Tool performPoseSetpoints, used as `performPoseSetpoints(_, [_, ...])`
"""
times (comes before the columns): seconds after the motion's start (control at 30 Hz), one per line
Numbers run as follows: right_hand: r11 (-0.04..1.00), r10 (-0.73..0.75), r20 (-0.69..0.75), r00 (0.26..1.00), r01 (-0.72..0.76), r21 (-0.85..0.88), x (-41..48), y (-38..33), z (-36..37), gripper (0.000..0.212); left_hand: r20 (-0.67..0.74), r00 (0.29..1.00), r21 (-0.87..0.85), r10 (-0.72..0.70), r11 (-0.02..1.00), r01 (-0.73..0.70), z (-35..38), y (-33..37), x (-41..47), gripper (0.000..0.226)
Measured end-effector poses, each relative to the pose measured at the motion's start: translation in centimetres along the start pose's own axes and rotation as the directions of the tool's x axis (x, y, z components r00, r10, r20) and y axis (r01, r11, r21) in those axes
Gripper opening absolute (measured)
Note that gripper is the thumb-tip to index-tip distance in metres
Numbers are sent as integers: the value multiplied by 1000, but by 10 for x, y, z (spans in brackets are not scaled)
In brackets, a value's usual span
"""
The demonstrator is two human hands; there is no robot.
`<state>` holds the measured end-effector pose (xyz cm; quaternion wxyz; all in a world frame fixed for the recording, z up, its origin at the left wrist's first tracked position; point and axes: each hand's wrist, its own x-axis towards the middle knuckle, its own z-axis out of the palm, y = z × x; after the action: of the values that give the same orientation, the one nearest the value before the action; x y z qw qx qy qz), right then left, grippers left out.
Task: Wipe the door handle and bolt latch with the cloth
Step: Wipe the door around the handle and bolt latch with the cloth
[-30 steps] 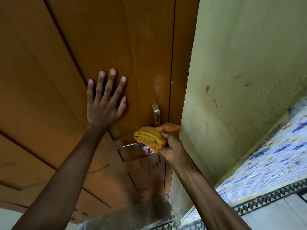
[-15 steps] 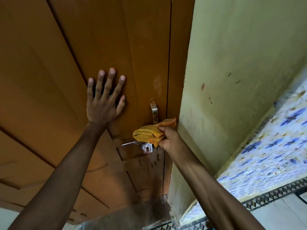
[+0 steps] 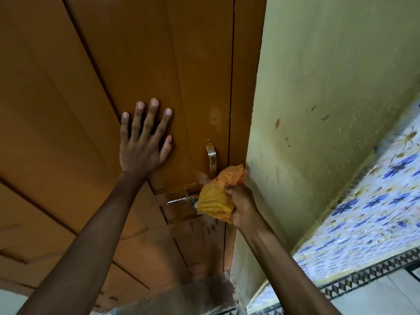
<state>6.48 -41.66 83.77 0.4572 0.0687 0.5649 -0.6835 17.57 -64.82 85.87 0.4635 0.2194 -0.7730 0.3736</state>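
Note:
A brown wooden door [image 3: 136, 53] fills the left of the view. Its metal pull handle [image 3: 211, 156] is mounted upright near the door's right edge. Below the handle runs a silver bolt latch [image 3: 181, 199], lying sideways. My right hand [image 3: 242, 204] grips a bunched orange-yellow cloth [image 3: 216, 198] and presses it over the right end of the latch, hiding that end. The cloth's upper tip reaches the door frame beside the handle's foot. My left hand [image 3: 145, 142] lies flat on the door, fingers spread, to the left of the handle.
A pale green wall [image 3: 318, 110] juts out right of the door frame. Blue-flowered tiles [image 3: 375, 212] with a black-and-white patterned border [image 3: 363, 276] cover the lower right. A rough grey sill [image 3: 181, 296] lies at the door's foot.
My right hand with the cloth has shifted rightward and lower along the latch, so more of the bolt's left part shows. The left hand has stayed flat on the door.

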Motion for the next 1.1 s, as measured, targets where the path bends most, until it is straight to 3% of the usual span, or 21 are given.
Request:
performPoseSetpoints(0.07, [981, -148, 4, 989, 147, -125, 0, -3, -6, 11, -3, 1000, -3, 2, 1000, -2, 1, 0, 0, 64])
performPoseSetpoints(0.2, [848, -444, 110, 889, 456, -270, -2, -24, -7, 14, -12, 1000, 9, 6, 1000, -6, 2, 0, 0, 65])
performPoseSetpoints(0.3, [841, -439, 148, 886, 464, -280, 2, -34, -2, 14, -10, 1000, 7, 5, 1000, -4, 1, 0, 0, 65])
performPoseSetpoints(0.43, [895, -414, 92, 906, 423, -140, 13, -35, 1, 23, -8, 1000, 9, 1, 1000, 0, 1, 0, -1, 64])
performPoseSetpoints(0.53, [904, -403, 45, 914, 405, -139, 20, -29, 0, 71, -8, 1000, 19, 2, 1000, -2, 2, 1, -2, 64])
performPoseSetpoints(0.6, [880, -437, -7, 899, 426, -211, 25, -27, 2, 85, -8, 1000, 18, 2, 1000, -2, 2, 1, -1, 64])
performPoseSetpoints(0.7, [820, -502, -72, 862, 448, -355, 29, -27, 5, 64, -12, 1000, 19, -4, 1000, 4, 2, 1, -1, 63])
performPoseSetpoints(0.83, [693, -648, -17, 761, 580, -428, 30, -30, 3, 25, -21, 1000, 23, -4, 1000, 5, 3, 1, -1, 63])
performPoseSetpoints(0.97, [598, -713, 71, 698, 657, -459, 34, -37, 7, 33, -22, 1000, 29, -5, 1000, 5, 3, 1, -1, 63])
performPoseSetpoints(1.1, [573, -677, 181, 714, 664, -480, 37, -34, 10, 45, -21, 1000, 29, -2, 1000, 3, 3, 1, -2, 63])
